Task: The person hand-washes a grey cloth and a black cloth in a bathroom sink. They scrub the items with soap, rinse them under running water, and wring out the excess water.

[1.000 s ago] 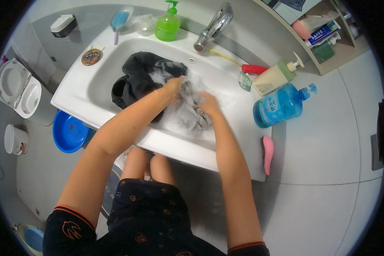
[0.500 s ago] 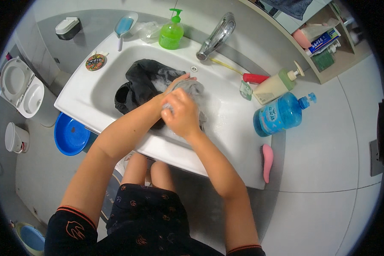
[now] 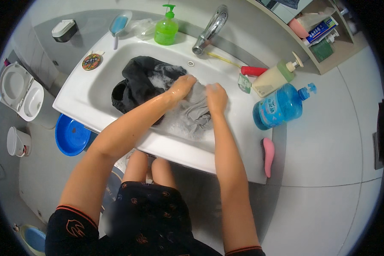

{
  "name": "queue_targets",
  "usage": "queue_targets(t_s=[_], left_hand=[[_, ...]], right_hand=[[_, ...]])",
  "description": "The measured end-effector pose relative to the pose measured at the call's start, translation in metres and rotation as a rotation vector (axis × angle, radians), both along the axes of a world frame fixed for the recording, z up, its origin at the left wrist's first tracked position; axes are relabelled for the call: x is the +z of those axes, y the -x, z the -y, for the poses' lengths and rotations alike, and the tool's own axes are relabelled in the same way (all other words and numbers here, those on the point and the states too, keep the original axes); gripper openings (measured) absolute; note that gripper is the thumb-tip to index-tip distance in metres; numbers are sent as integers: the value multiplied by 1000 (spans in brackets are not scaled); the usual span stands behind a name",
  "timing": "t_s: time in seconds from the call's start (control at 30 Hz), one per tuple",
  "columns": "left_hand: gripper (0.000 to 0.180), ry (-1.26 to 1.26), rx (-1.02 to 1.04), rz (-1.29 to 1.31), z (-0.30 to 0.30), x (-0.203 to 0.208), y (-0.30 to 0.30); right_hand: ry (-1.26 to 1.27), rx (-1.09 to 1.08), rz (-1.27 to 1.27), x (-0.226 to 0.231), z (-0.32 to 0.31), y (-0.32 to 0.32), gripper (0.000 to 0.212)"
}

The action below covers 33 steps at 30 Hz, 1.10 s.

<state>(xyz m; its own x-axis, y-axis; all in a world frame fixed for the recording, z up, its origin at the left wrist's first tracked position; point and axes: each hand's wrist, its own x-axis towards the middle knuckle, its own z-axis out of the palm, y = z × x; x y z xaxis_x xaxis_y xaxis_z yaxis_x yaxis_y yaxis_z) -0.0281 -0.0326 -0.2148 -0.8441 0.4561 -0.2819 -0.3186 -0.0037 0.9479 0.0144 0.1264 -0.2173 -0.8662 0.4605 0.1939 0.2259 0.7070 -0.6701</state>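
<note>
A wet grey cloth (image 3: 196, 112) is stretched between my hands over the white washbasin (image 3: 239, 141), its lower folds lying in foamy water. My left hand (image 3: 182, 87) is closed on its upper left part, beside a soaked black garment (image 3: 137, 81) with suds on it. On the cloth's right side my right hand (image 3: 217, 99) is closed too, fingers curled round the edge. The fingertips of both hands are partly hidden. The black garment lies bunched in the left half of the basin, touched by neither hand as far as I can see.
Behind the basin stand a green soap pump bottle (image 3: 166, 30) and the chrome faucet (image 3: 210, 30). A cream pump bottle (image 3: 274, 80), a blue bottle (image 3: 281, 106) and a pink brush (image 3: 267, 157) line the right rim. A round tin (image 3: 91, 62) sits at left; a blue tub (image 3: 71, 136) is below.
My right hand has moved from over my left hand to the right, pulling the grey cloth out between them. The cloth is now spread wider. The view has shifted slightly.
</note>
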Motion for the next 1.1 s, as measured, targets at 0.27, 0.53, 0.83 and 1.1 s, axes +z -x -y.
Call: queue_targets(t_s=[0.27,0.53,0.83,1.1], left_hand=[[62,-179,137,237,31,-17,21],[84,-278,131,488,14,-13,16],[80,-260,57,358,22,-7,7],[51,-482,-6,356,18,-21,1]], right_hand=[[-235,484,419,-44,9,-12,48],[500,331,-131,-27,-3,1,15],[285,807,-368,65,112,-61,4],[-258,728,-783,49,127,-47,11]])
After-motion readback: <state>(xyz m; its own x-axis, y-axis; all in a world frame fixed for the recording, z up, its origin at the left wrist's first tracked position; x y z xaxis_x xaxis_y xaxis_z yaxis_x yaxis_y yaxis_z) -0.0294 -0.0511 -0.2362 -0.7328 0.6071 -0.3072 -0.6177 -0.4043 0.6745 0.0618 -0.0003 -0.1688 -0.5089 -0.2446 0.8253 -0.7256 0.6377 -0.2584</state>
